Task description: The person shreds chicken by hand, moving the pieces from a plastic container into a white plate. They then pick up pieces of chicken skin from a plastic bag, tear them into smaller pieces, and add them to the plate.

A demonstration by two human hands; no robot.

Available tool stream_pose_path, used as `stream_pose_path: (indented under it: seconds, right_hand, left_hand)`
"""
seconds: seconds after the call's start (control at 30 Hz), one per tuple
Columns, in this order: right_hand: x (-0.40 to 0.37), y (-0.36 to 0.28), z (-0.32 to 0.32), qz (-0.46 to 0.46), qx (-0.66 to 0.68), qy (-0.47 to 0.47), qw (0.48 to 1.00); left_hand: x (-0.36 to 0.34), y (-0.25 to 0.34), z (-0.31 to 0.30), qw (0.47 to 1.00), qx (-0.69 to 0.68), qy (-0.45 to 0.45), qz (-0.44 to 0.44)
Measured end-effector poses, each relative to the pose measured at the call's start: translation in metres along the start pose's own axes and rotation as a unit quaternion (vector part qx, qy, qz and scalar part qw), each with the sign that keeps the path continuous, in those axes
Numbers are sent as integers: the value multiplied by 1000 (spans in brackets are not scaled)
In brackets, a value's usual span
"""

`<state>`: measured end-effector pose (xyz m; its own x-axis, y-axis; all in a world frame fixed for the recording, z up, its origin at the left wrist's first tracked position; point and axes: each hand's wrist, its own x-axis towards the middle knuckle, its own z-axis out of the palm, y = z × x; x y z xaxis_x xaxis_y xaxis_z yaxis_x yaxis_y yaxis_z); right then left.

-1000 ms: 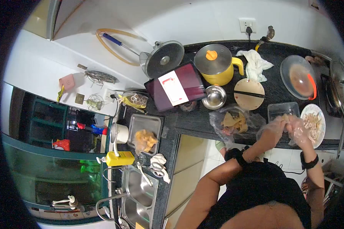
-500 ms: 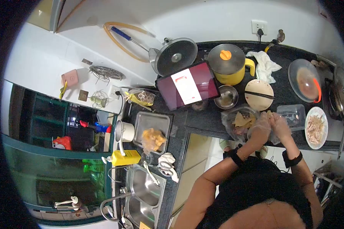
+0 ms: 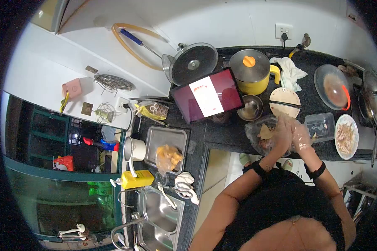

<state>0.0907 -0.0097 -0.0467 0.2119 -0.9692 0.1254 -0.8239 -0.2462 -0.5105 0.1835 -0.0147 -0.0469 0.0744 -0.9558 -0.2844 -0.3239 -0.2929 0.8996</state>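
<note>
The black worktop [image 3: 222,131] runs in an L, with a steel sink [image 3: 155,217] at its near left end. Against the back wall stand a propped tablet [image 3: 207,99], a round pan lid [image 3: 193,63] and a yellow pot [image 3: 252,71]. A metal tray [image 3: 155,140] lies on the left leg, beside the sink. Toward the right end sit a white plate [image 3: 347,136] of shredded food at the front edge and a clear tub [image 3: 320,125] just left of it.

A crumpled plastic bag [image 3: 259,136] holding brownish pieces lies at the front edge, between the tub and a small steel bowl [image 3: 250,108]. Both hands are over its right side, in thin clear gloves. The left hand [image 3: 282,133] and the right hand [image 3: 300,136] are pressed side by side, fingers fairly straight and pointing toward the wall. Whether they grip anything cannot be told, since the gloves and the bag blur together.
</note>
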Motion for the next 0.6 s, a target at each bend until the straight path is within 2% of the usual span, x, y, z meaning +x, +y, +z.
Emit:
stream_pose_path:
  seconds: [0.13, 0.17, 0.2, 0.27, 0.33, 0.37, 0.43, 0.47, 0.5, 0.53, 0.6]
  right_hand:
    - [1, 0, -1, -51, -119, 0, 992]
    - [1, 4, 4, -49, -119, -1, 992]
    - [2, 8, 9, -43, -120, -18, 992]
    - [5, 12, 14, -37, -120, -35, 991]
    - [7, 4, 8, -27, -31, 25, 999]
    - [7, 7, 3, -25, -31, 25, 999]
    - [5, 18, -5, 48, 75, -103, 991]
    - [7, 17, -3, 50, 76, -102, 991]
    - [9, 15, 0, 19, 172, -19, 985]
    - [10, 15, 3, -11, 265, 66, 962]
    - [8, 25, 5, 10, 245, 42, 969]
  left_hand:
    - [8, 0, -9, 999, -37, -11, -10]
    - [11, -2, -12, 994, 96, -22, 49]
    - [13, -1, -16, 967, 227, -33, 108]
    - [12, 0, -23, 967, 214, -44, 130]
    - [14, -1, -25, 966, 202, -57, 152]
    - [17, -6, -24, 960, 201, -78, 178]
    - [19, -7, -23, 953, 200, -101, 204]
    - [21, -7, -22, 974, 125, -139, 126]
    - [21, -4, -23, 982, 49, -174, 47]
    - [21, -2, -24, 982, 51, -177, 46]
    - [21, 2, -28, 944, 224, -114, 213]
